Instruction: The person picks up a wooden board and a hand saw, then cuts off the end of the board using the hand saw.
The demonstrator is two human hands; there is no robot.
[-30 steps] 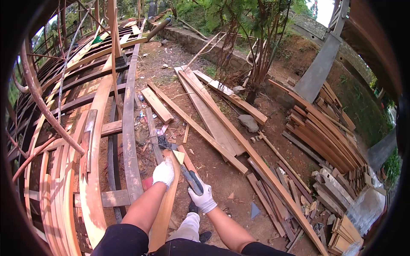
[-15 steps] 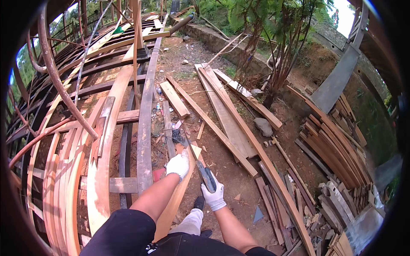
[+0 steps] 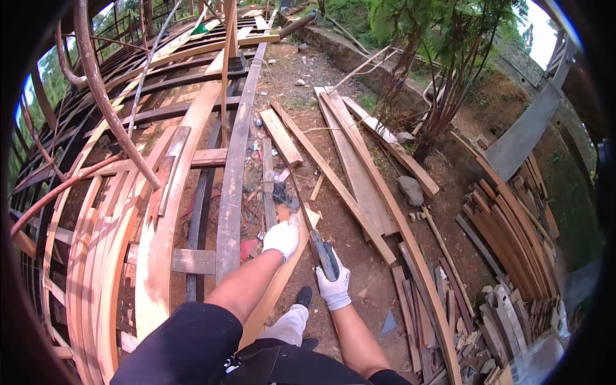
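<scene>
While the gloved right hand (image 3: 333,286) clamps its fingers around a handsaw (image 3: 314,235), the left hand (image 3: 282,238) rests on a plank (image 3: 274,296), finger spacing unclear.

Leafy tree (image 3: 441,106), grey rock (image 3: 410,190), stacked planks (image 3: 514,239)

Left hand (image 3: 282,238) reaches ahead of curled right hand (image 3: 334,287).

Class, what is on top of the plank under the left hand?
The gloved left hand rests on the plank, and the saw crosses near its far end. The wood directly beneath the glove is covered; whether the blade has cut in cannot be told.
</scene>
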